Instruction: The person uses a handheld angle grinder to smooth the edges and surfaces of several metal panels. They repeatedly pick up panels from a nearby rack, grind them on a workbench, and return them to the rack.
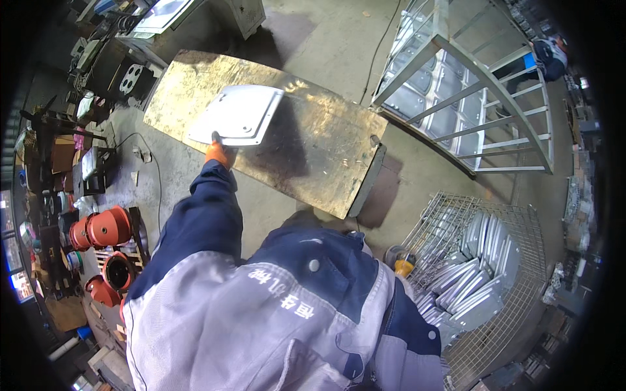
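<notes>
My left hand [218,154], in an orange glove with dark fingertips, is closed on the near edge of a white sheet-metal panel [238,112]. The panel has rounded corners and a small round fitting close to the hand. It is over the left part of a worn wooden-topped workbench [326,153], and a dark shadow falls on the top to its right. Whether it rests flat or is tilted up, I cannot tell. My right sleeve runs down at the lower right, and the right hand does not show. By my right side is a yellow object [404,267], partly hidden.
A wire mesh basket [521,260] full of stacked metal panels [479,274] stands at right. Beyond the bench is a metal frame rack [456,58] with grey panels; a person [551,58] bends behind it. Red drums [107,227] stand at left, near a cable [160,189] on the floor.
</notes>
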Available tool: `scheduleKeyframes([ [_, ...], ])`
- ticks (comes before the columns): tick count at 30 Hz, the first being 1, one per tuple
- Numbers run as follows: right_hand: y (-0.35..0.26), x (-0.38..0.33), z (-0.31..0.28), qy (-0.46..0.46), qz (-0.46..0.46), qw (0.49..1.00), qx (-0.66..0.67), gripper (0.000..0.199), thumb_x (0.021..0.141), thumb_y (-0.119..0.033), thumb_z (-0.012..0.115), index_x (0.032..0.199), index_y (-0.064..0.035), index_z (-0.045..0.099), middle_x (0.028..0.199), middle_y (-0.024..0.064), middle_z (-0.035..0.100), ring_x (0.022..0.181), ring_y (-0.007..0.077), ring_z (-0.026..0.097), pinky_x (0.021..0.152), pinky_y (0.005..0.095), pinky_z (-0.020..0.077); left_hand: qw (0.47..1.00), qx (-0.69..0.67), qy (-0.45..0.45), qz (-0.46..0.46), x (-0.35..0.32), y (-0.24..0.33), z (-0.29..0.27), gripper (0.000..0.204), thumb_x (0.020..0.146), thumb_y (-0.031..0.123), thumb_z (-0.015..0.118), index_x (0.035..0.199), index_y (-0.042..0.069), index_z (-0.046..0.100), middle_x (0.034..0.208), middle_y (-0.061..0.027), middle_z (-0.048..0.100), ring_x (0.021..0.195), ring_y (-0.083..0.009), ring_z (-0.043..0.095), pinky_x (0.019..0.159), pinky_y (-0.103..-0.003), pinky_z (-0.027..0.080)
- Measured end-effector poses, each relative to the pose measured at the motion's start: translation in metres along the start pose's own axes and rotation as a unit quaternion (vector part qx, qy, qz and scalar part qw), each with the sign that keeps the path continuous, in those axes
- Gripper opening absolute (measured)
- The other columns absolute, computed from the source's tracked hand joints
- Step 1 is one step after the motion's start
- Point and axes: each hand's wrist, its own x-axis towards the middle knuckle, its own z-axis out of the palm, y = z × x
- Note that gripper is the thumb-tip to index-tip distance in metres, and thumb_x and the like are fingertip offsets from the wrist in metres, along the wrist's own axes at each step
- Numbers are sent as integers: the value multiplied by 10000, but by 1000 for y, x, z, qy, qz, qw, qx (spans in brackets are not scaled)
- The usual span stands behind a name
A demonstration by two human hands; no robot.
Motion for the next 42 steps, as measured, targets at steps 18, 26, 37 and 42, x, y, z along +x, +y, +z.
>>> scheduleKeyframes([
  [18,159,-87,-76,44,-96,966,234,138,736,-75,640,843,5,603,683,118,606,617,230,618,580,316,518,752,506,-301,-298,-150,-213,55,488,933,321,516,1346,85,409,1311,-188,510,1108,-387,549,839,-509,484],
  [26,336,-163,-111,167,-92,883,428,142,738,-82,644,848,-1,605,684,113,607,618,226,617,577,315,515,657,551,-399,-326,-265,-285,128,416,921,464,479,1191,154,537,1140,-88,633,958,-285,615,822,-419,485],
  [37,393,-185,-80,267,-56,759,591,147,741,-92,650,854,-9,607,686,107,607,620,222,617,574,313,510,431,668,-521,-311,-508,-463,222,464,948,464,431,1260,128,503,1209,-86,610,1037,-254,601,890,-390,457],
  [42,393,-193,-87,318,-28,708,630,150,742,-97,653,857,-12,608,687,104,607,621,220,617,572,312,507,202,652,-588,-434,-629,-544,181,485,956,463,431,1265,94,496,1204,-85,609,1060,-221,582,913,-360,449],
])
